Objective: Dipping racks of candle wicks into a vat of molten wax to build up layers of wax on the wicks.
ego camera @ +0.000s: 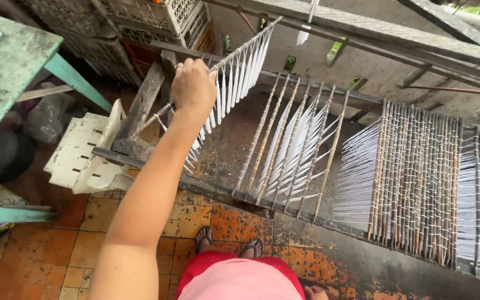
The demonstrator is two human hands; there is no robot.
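Note:
My left hand [194, 84] is stretched forward and closed around a thin bamboo rod [239, 45] with a row of slim white candles [234, 83] hanging from it. The rod is tilted above the left end of a dark wooden rack [218, 191]. Several more rods of white candles [293, 147] lie across the rack just right of my hand. A dense batch of candle rods [418, 189] fills the rack's right part. Only the top of my right hand [315, 292] shows at the bottom edge by my hip. Its fingers are out of sight.
A worn green table [12, 66] stands at the left, a white plastic crate [81, 155] beside it. Stacked plastic crates [140, 22] sit at the back. My sandalled feet [229, 244] stand on orange tiles [45, 250] close to the rack's front rail. A concrete wall [362, 61] runs behind.

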